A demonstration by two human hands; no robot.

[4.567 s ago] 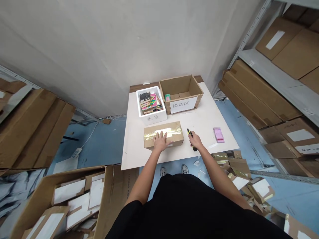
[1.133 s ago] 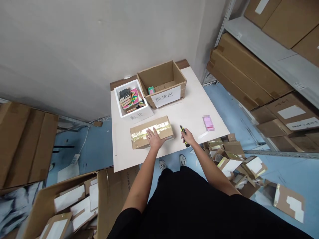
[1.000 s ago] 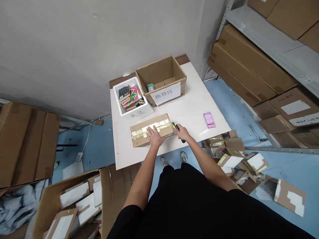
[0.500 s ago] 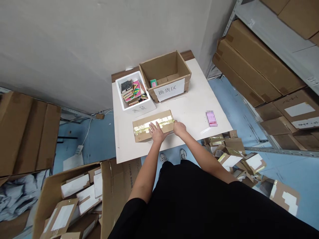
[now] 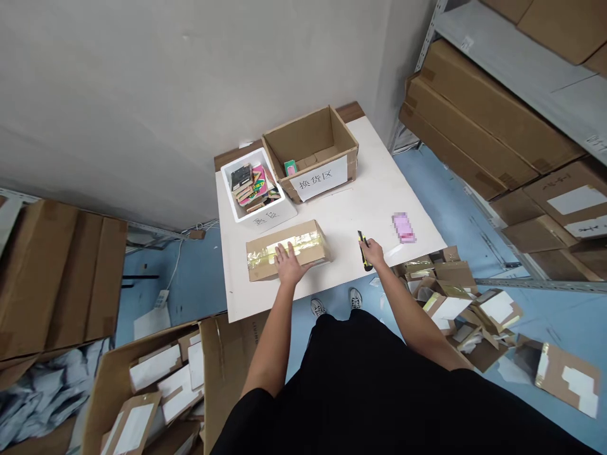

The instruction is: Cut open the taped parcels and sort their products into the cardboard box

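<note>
The right hand point(image 5: 373, 253) has moved away from the box and now sits well to its right, over the front of the worktop point(image 5: 379, 189), while the left hand point(image 5: 289, 265) stays on the box. The right hand's fingers point(image 5: 377, 248) are closed around a yellow-and-black utility knife point(image 5: 363, 251), which points away from the person. The left hand's fingers point(image 5: 279, 256) are spread apart and lie flat on top of a taped cardboard box point(image 5: 310, 249).

That box lies on its side near the worktop's front edge, left of centre, its top crossed by shiny tape. Behind it, at the back left corner, stands a white foam box point(image 5: 251, 218) packed with colourful packets. Touching its right side is an open cardboard carton point(image 5: 348, 167) with a paper label in Chinese on its front, and a small green item lies inside. A pink item point(image 5: 404, 227), blurred and hard to make out, lies near the right edge. Cardboard scraps point(image 5: 450, 297) are scattered on the blue floor point(image 5: 427, 189) to the right, and an open carton of flattened cardboard point(image 5: 156, 379) sits on the floor at the lower left.
</note>
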